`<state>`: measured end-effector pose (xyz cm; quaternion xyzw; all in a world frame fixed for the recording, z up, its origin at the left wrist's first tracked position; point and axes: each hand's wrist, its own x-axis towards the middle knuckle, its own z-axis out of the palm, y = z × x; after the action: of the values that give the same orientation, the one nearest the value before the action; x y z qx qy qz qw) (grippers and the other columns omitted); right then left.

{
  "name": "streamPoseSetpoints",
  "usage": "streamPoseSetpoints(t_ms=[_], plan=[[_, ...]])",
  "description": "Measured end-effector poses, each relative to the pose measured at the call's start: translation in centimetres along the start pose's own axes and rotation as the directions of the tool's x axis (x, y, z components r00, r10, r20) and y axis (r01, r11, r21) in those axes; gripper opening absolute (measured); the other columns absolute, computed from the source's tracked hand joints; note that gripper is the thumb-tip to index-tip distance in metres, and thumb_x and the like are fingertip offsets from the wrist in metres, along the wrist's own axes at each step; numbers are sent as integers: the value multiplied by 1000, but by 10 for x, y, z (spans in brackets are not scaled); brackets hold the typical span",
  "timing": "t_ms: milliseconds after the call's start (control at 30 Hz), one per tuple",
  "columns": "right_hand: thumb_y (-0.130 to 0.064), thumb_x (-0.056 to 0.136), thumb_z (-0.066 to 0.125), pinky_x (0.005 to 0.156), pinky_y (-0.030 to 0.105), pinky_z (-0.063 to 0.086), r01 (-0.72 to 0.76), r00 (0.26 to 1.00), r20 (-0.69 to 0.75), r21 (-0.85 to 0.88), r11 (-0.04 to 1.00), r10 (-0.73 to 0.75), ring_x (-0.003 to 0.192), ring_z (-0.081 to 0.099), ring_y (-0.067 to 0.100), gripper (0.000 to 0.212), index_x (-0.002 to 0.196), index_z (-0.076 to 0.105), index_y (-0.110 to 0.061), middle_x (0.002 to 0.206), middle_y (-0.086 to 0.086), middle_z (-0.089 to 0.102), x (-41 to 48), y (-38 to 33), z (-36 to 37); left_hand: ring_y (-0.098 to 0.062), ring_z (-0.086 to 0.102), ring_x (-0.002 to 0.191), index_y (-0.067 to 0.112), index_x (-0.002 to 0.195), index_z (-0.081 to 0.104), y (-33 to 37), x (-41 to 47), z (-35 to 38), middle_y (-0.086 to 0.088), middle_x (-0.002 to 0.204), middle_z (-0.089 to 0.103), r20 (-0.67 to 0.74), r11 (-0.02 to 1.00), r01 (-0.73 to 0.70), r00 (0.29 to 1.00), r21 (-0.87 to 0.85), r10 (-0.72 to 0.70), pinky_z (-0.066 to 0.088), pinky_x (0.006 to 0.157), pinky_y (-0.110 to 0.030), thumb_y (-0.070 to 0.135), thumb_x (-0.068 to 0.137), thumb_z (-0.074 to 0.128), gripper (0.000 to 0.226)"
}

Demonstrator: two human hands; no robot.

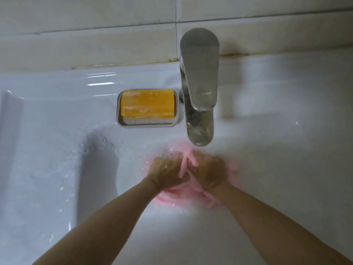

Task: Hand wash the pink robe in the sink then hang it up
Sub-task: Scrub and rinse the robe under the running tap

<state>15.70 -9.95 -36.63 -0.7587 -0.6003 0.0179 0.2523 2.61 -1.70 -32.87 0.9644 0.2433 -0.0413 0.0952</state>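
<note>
Beige wall tiles (95,16) run along the back, and below them is a glossy white sink (57,150) that fills pretty much the whole view. Both hands are down in the basin, pressed close together in cloudy water.

The left hand (166,173) and right hand (209,172) are side by side, knuckles up, with the pink robe (177,194) bunched between and under them. Each hand looks curled over a wad of the fabric and gripping it. It's blurry though, so I can't make out individual fingers. A strip of pink pokes up right where the two hands meet, and more of it spreads out just below the wrists and off past the right hand. Most of the robe is under the water.

Straight beyond the hands, the chrome faucet (199,83) hangs over the basin, with its spout ending just past the knuckles. Beyond the left hand and a bit further out to its left sits a yellow-orange bar of soap (148,104) in a white soap dish (149,124) on the sink ledge, right beside the faucet base. Some foam (99,138) and droplets cling to the sink wall further to the left of the left hand. Both forearms are bare.
</note>
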Motion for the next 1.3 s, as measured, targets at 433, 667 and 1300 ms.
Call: streamPoseSetpoints(t_ms=[433,667,1300], plan=[[-49,83,55,103,62,31,297,915,282,14,955,-289,124,49,33,45,123,56,-29,127,2,57,-59,1,-89,-26,58,110,29,121,53,11,-93,-33,-4,113,61,-116,974,-194,977,-113,181,41,97,-53,53,82,47,46],[-57,81,62,98,39,37,-840,539,248,93,534,805,118,45,30,51,126,55,-34,130,9,46,-16,-17,-76,-26,45,110,28,126,50,30,-30,-30,-7,128,46,187,568,700,686,-434,-703,43,90,-42,71,85,28,64],[-52,93,40,71,40,52,-70,990,120,-68,995,78,86,61,35,35,109,52,-23,108,12,64,-63,-21,-14,-30,57,69,12,94,48,54,-65,34,-10,81,57,-153,941,302,933,-154,-325,44,55,-34,31,68,46,32]])
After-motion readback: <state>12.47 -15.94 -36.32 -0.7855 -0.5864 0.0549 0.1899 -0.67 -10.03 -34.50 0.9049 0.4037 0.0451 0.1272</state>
